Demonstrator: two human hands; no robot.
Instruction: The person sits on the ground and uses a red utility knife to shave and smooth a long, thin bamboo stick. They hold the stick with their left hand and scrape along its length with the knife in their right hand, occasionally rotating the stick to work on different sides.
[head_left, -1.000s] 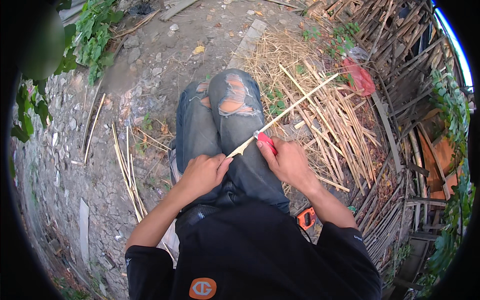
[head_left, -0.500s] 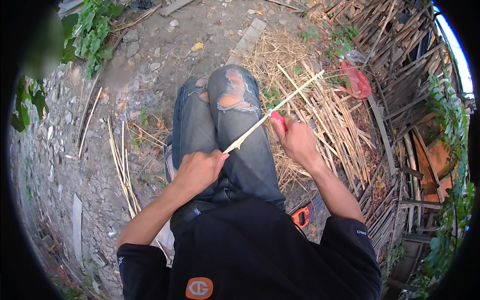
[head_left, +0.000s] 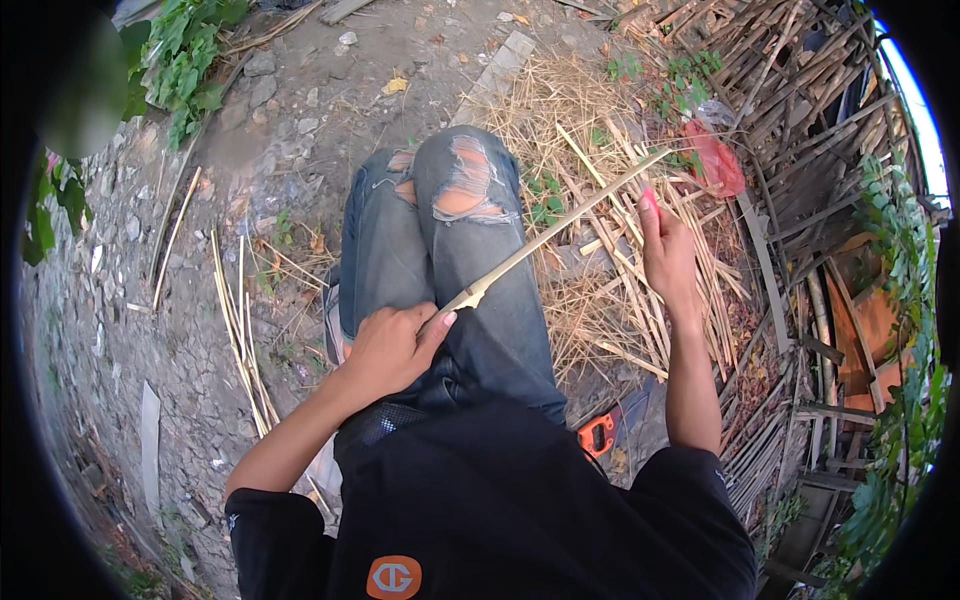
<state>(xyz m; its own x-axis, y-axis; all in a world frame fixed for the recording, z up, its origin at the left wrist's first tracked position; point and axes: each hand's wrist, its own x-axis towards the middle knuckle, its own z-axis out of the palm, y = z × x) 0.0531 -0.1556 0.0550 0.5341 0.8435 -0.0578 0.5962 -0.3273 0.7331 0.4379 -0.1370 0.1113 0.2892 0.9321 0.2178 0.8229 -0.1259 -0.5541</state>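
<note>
Strip (head_left: 555, 232) is over the seated person's thighs, mid-frame. Its far tip sits over the litter at upper right, close to the red plastic bag (head_left: 715, 160) in the frame but above ground level. Right side is tight from where I'm standing: stick pile (head_left: 715, 280) under the right forearm, stacked timber (head_left: 790, 60) and vines (head_left: 890, 210) along the right edge. Left and top are looser, mostly gritty soil (head_left: 370, 90) with stones, plus a few loose sticks (head_left: 240, 325) left of the legs.

Materials: strip is pale yellow-green, bamboo-like, long, thin, fairly straight, with a raised sliver just past the left grip. Jeans (head_left: 390, 250) are faded denim, knees torn and frayed. Straw (head_left: 540, 100) is dry, thin, tangled. Orange-handled tool (head_left: 597, 436) lies on the ground, right of the hip, flat greyish blade pointing up and right.

Axis: strip runs diagonally, lower left to upper right, far tip at upper right.

Left hand (head_left: 395, 345) is closed on the near end, thumb along the top. Right hand (head_left: 670, 250) is curled round a red tool (head_left: 650, 197), mostly covered by the fingers, just beside the strip's far end. Can't tell if it touches; can't make out a blade.
</note>
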